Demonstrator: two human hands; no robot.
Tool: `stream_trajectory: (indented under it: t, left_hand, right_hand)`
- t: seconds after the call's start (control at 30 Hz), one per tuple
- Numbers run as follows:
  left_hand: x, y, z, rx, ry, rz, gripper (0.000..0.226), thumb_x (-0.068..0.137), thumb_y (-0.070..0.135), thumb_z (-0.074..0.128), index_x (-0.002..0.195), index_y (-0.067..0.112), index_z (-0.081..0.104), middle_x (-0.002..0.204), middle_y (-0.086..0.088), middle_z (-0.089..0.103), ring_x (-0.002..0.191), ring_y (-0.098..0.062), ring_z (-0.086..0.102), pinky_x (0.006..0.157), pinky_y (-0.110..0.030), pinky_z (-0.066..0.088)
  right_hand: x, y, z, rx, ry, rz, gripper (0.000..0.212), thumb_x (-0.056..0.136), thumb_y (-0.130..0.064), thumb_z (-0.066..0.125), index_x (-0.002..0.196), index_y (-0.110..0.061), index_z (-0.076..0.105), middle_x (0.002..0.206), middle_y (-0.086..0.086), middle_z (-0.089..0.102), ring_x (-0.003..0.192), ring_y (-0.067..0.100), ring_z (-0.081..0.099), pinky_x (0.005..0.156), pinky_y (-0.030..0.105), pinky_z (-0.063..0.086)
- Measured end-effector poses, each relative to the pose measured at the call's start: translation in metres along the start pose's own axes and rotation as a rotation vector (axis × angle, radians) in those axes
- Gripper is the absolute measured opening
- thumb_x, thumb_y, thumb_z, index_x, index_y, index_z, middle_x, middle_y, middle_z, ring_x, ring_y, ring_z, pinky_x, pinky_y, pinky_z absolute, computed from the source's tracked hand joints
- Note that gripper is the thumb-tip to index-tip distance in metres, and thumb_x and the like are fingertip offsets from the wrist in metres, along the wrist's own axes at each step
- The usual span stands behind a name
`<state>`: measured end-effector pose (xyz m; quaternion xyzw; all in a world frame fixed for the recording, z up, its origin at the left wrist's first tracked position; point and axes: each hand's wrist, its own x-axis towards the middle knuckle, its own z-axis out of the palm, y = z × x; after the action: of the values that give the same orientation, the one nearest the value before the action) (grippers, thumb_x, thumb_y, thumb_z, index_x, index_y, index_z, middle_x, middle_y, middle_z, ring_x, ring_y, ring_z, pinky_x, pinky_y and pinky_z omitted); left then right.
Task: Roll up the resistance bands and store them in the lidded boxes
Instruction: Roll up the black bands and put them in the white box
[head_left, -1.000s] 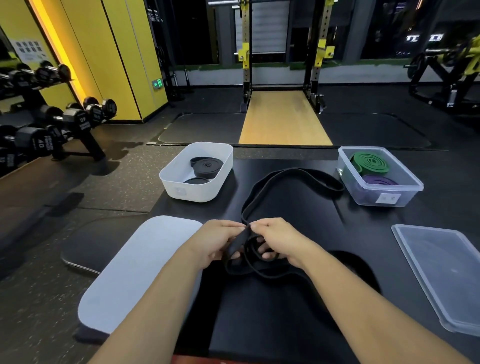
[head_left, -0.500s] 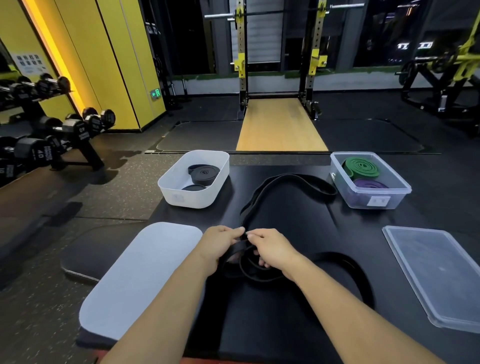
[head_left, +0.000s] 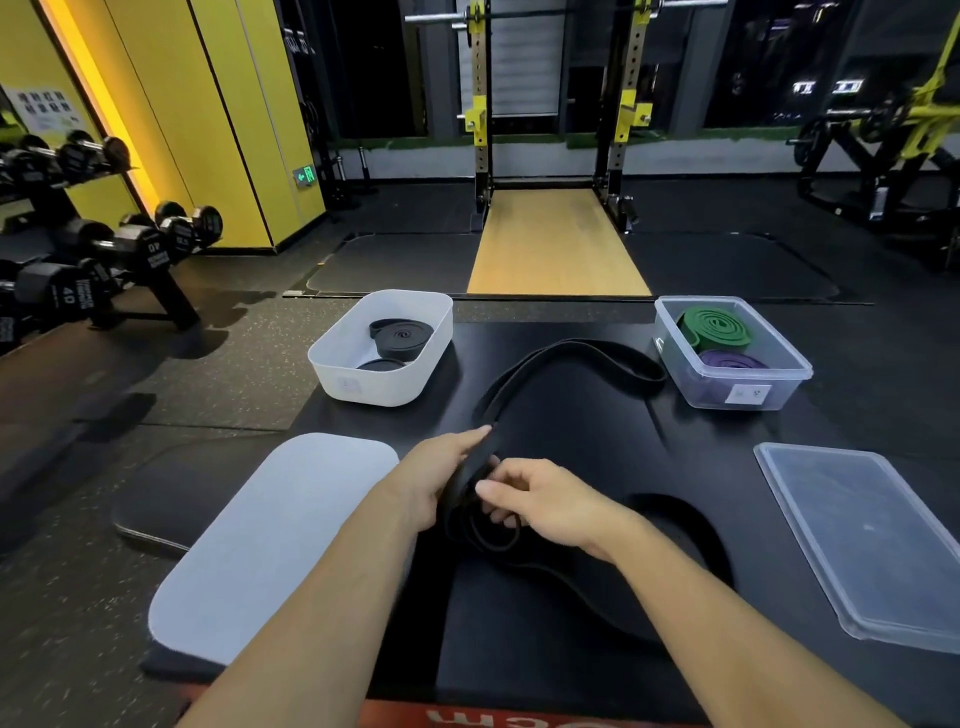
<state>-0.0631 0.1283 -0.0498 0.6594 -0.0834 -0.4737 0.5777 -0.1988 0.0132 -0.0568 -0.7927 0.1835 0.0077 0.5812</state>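
A long black resistance band (head_left: 566, 351) lies looped on the black platform (head_left: 587, 431), its far end near the clear box. My left hand (head_left: 441, 467) and my right hand (head_left: 540, 499) both grip the near part, where it is curled into a loose coil between them. The white box (head_left: 332, 358) at the back left holds two rolled black bands (head_left: 400, 335). The clear box (head_left: 727, 384) at the back right holds a rolled green band (head_left: 714, 326) and a rolled purple band (head_left: 730, 361).
A white lid (head_left: 270, 530) lies flat to the left of my arms. A clear lid (head_left: 872, 540) lies at the right edge. Dumbbell racks (head_left: 78, 260) stand at far left, a squat rack (head_left: 556, 130) straight ahead.
The coil between my hands has tightened a little as my fingers turned it. The camera has tilted, so everything sits slightly lower in view.
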Motion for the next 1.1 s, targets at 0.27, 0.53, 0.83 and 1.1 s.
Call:
stream_trajectory:
  t: [0.27, 0.53, 0.83, 1.1]
  left_hand:
    - [-0.001, -0.005, 0.005, 0.053, 0.020, 0.103, 0.055, 0.078, 0.065, 0.080, 0.079, 0.011, 0.071, 0.074, -0.004, 0.063, 0.074, -0.021, 0.059, 0.082, -0.037, 0.050]
    - [0.000, 0.001, -0.002, 0.105, 0.196, 0.154, 0.017, 0.073, 0.010, 0.082, 0.076, 0.012, 0.066, 0.081, -0.013, 0.071, 0.072, -0.026, 0.064, 0.075, -0.039, 0.055]
    - [0.004, -0.011, -0.013, 0.060, 0.452, 0.237, 0.033, 0.078, 0.005, 0.069, 0.076, 0.020, 0.040, 0.070, -0.009, 0.046, 0.069, -0.025, 0.044, 0.065, -0.041, 0.039]
    - [0.012, -0.021, -0.015, 0.133, 0.497, 0.310, 0.036, 0.086, 0.009, 0.072, 0.080, 0.021, 0.038, 0.070, -0.003, 0.041, 0.062, -0.021, 0.038, 0.049, -0.030, 0.031]
  right_hand:
    - [0.002, -0.002, 0.010, -0.159, 0.134, 0.013, 0.028, 0.105, -0.033, 0.051, 0.110, -0.016, 0.073, 0.097, 0.000, 0.077, 0.085, 0.015, 0.073, 0.085, 0.037, 0.060]
    - [0.000, -0.010, 0.010, -0.278, 0.080, -0.014, 0.030, 0.105, -0.044, 0.049, 0.103, -0.024, 0.072, 0.100, -0.007, 0.074, 0.088, 0.007, 0.071, 0.092, 0.042, 0.057]
    - [-0.041, -0.026, 0.007, -0.755, -0.251, 0.006, 0.112, 0.066, -0.076, 0.079, 0.157, -0.042, 0.023, 0.147, -0.017, 0.029, 0.133, 0.015, 0.029, 0.112, 0.041, 0.038]
    - [-0.030, -0.017, 0.004, -0.630, -0.040, -0.055, 0.015, 0.093, -0.027, 0.048, 0.099, -0.034, 0.059, 0.097, -0.008, 0.066, 0.089, 0.015, 0.063, 0.086, 0.044, 0.057]
